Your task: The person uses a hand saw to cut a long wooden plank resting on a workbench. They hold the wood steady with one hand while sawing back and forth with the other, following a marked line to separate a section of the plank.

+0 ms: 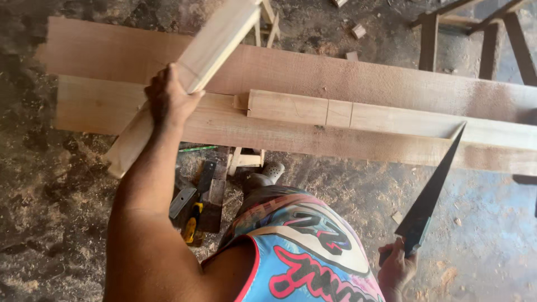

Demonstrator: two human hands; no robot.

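Hands split the load: your left hand (168,98) is wrapped tight around the loose plank (184,84), lifted tilted above the long boards (335,95), while your right hand (396,267) grips the handsaw (430,196), blade angled aside, clear of wood.

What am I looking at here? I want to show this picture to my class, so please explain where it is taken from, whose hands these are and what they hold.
There is one picture, taken by a camera on a person's head, looking down. No machine is involved: both hands are the person's own. The left hand grips a pale wooden batten, lifted at a slant. The right hand holds a handsaw, blade pointing up toward long planks that lie across the scene. A short notched piece rests on them. Below lie a sawdust-covered floor and some hand tools.
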